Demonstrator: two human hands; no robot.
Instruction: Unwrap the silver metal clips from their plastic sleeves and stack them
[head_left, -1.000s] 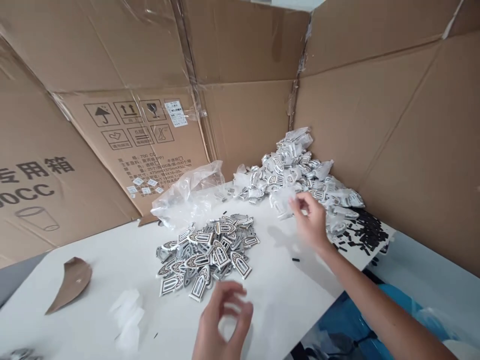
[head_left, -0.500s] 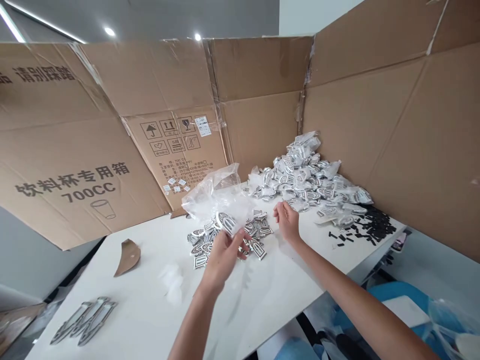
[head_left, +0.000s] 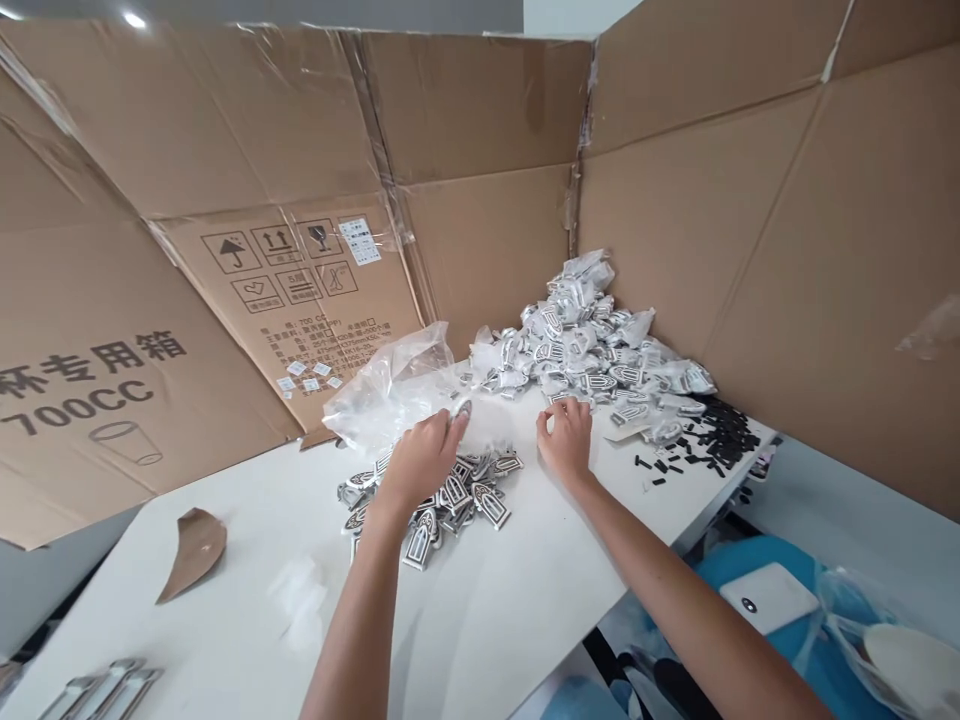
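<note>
My left hand is closed above the loose heap, its fingers around an arch-shaped metal piece whose silver end shows past the thumb. Under and beside that hand lies the heap of silver arch-shaped pieces with dark patterns. My right hand has its thumb and fingers curled into a pinch over the table; what they hold, if anything, is hidden. Just behind it rises a pile of the same pieces in small clear bags. A large crumpled clear plastic bag lies behind my left hand.
Cardboard walls enclose the back and right of the white table. Small black parts lie scattered at right. At left are a brown cardboard scrap, white wispy material and long metal pieces. A phone rests on a blue seat.
My left hand has turned palm-down and moved up and back with the metal piece. My right hand stays beside the bagged pile, its fingers more rounded. The camera view has shifted to the right.
</note>
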